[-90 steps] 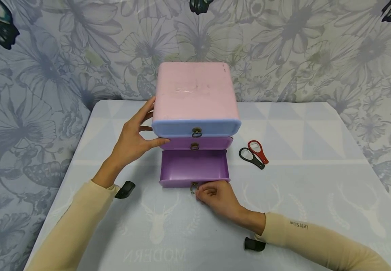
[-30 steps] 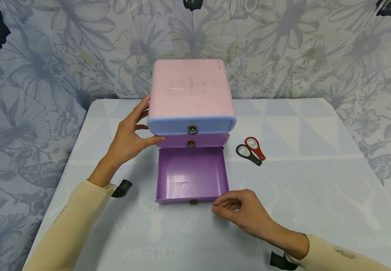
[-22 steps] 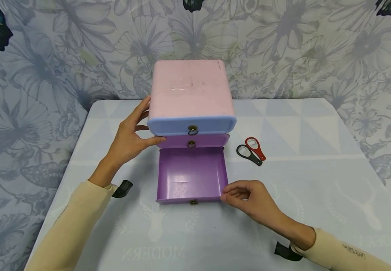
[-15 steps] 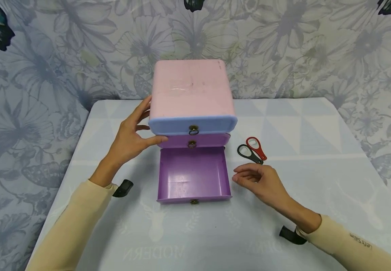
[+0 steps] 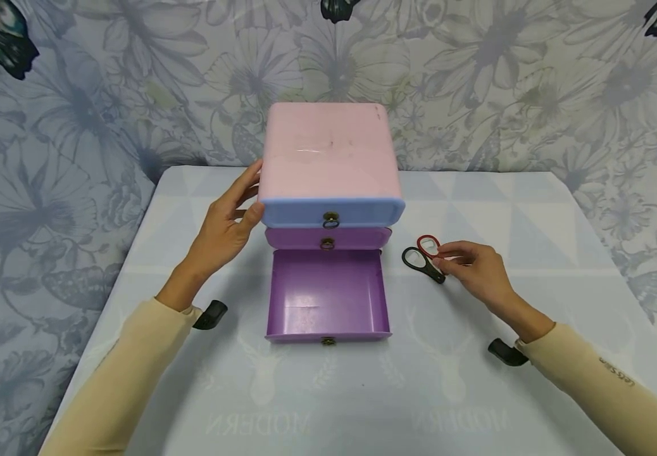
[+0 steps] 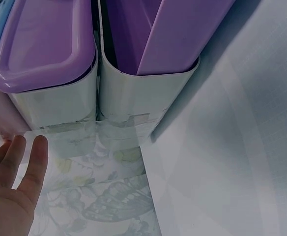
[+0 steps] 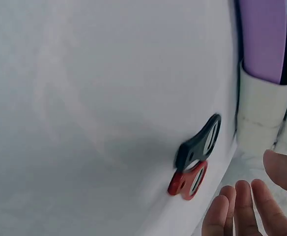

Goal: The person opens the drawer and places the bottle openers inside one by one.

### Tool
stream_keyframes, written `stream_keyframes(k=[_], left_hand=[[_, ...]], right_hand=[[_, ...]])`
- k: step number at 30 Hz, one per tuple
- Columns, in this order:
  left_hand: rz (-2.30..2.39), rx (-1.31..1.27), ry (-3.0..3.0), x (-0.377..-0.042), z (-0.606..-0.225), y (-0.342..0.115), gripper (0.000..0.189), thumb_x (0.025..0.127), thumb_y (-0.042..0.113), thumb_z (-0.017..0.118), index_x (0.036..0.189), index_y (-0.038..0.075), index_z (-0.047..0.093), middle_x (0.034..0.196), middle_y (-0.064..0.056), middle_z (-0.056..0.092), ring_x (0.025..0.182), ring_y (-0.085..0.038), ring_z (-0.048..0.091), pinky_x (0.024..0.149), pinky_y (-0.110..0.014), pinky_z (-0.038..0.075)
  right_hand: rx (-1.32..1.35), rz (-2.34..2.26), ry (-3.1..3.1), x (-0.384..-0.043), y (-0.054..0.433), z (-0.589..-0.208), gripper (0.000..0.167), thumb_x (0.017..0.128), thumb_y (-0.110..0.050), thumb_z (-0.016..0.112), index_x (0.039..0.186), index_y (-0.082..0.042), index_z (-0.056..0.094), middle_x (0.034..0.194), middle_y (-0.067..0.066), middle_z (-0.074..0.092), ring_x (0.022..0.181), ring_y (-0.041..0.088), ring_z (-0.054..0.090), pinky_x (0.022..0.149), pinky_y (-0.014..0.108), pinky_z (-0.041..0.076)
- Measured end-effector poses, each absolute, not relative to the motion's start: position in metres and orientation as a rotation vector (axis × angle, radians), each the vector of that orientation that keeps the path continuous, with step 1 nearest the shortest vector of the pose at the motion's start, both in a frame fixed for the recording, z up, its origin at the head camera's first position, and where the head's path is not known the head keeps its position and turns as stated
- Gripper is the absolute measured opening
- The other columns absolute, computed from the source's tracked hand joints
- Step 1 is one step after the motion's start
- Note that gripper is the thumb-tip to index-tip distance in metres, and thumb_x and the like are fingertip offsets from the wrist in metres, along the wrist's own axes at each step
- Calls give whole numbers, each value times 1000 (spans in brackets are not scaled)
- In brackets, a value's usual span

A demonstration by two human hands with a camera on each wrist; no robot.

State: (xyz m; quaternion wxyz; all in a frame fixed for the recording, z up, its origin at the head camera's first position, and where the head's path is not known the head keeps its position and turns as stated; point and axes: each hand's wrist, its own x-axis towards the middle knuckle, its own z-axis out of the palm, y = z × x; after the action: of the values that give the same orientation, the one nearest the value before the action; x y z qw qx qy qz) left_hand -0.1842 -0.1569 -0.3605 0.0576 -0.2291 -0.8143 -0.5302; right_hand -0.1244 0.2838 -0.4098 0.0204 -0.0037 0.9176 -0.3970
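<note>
A small drawer unit (image 5: 328, 152) with a pink top stands mid-table in the head view. Its lowest purple drawer (image 5: 328, 291) is pulled out and bare inside. My left hand (image 5: 220, 234) lies along the unit's left side, fingers extended; contact is unclear in the left wrist view. Right of the drawer lie two small magnifier-like things with ring heads and short handles, one black (image 5: 433, 273), one red (image 5: 428, 237). Around the red handle are the fingertips of my right hand (image 5: 479, 272). In the right wrist view its fingers are spread apart, holding nothing.
Two upper drawers, a blue one (image 5: 294, 213) and a purple one (image 5: 294, 239), have ring pulls and are pushed in. The patterned tabletop (image 5: 533, 304) meets a floral wall (image 5: 505, 95) behind the unit.
My right hand has let go of the lowest drawer's ring, after pulling it further out, and moved right to the red magnifier-like thing. My left thumb has lifted off the middle drawer's front.
</note>
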Motion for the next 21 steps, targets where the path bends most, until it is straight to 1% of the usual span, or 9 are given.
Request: stream_keyframes(k=[2, 6, 7, 9, 11, 14, 17, 19, 21], left_hand=[[-1603, -689, -2470, -184, -360, -157, 61, 101, 49, 54, 156, 40, 30, 157, 3, 42, 141, -20, 46, 104, -57, 44], [-1586, -675, -2484, -184, -361, -157, 60, 101, 49, 54, 156, 42, 30, 157, 4, 42, 141, -19, 46, 105, -56, 44], [-1582, -674, -2485, -184, -361, -157, 60, 101, 49, 54, 156, 42, 30, 157, 4, 42, 141, -19, 46, 105, -55, 44], [-1582, -673, -2487, -184, -362, -157, 60, 101, 50, 54, 156, 42, 30, 157, 4, 42, 141, -19, 46, 106, -55, 44], [-1581, -669, -2492, -184, -363, -157, 61, 100, 51, 54, 156, 42, 30, 157, 4, 42, 141, -19, 46, 106, -56, 43], [-1580, -659, -2500, -184, -362, -157, 61, 100, 53, 54, 156, 42, 30, 157, 4, 42, 141, -20, 45, 106, -56, 43], [-1573, -648, -2507, -184, -362, -157, 62, 100, 53, 53, 156, 42, 30, 157, 5, 41, 141, -19, 45, 106, -57, 43], [-1571, -646, -2508, -184, -361, -157, 62, 100, 53, 53, 156, 42, 30, 158, 5, 41, 141, -19, 45, 107, -57, 43], [-1568, -645, -2510, -184, -361, -157, 62, 100, 54, 53, 156, 42, 30, 158, 5, 41, 141, -20, 45, 107, -56, 43]], right_hand=[[2, -1204, 2859, -129, 289, -411, 34, 91, -25, 75, 119, -5, 72, 109, 17, 74, 88, 8, 69, 64, 22, 52], [17, -1143, 2858, -137, 297, -413, 40, 92, -29, 75, 122, -5, 70, 116, 20, 72, 103, 31, 67, 69, 25, 51], [25, -1132, 2852, -138, 299, -414, 41, 92, -30, 75, 123, -4, 70, 118, 21, 71, 105, 34, 67, 69, 26, 51], [42, -1111, 2843, -142, 301, -417, 41, 92, -29, 75, 123, -4, 70, 120, 21, 70, 106, 37, 66, 69, 28, 51], [63, -1090, 2844, -144, 303, -420, 40, 91, -28, 76, 122, -3, 71, 118, 22, 70, 102, 34, 68, 67, 28, 51], [74, -1075, 2843, -148, 306, -426, 37, 89, -25, 78, 118, -3, 72, 111, 21, 73, 90, 20, 70, 63, 27, 52], [67, -1065, 2846, -151, 307, -431, 37, 85, -23, 81, 115, -3, 73, 104, 20, 74, 79, 5, 65, 61, 25, 51], [61, -1055, 2856, -153, 308, -433, 37, 83, -22, 83, 114, -3, 74, 101, 20, 75, 75, 2, 63, 60, 25, 51], [62, -1036, 2866, -155, 308, -435, 40, 82, -23, 85, 113, -2, 74, 97, 18, 76, 73, 3, 63, 59, 24, 50]])
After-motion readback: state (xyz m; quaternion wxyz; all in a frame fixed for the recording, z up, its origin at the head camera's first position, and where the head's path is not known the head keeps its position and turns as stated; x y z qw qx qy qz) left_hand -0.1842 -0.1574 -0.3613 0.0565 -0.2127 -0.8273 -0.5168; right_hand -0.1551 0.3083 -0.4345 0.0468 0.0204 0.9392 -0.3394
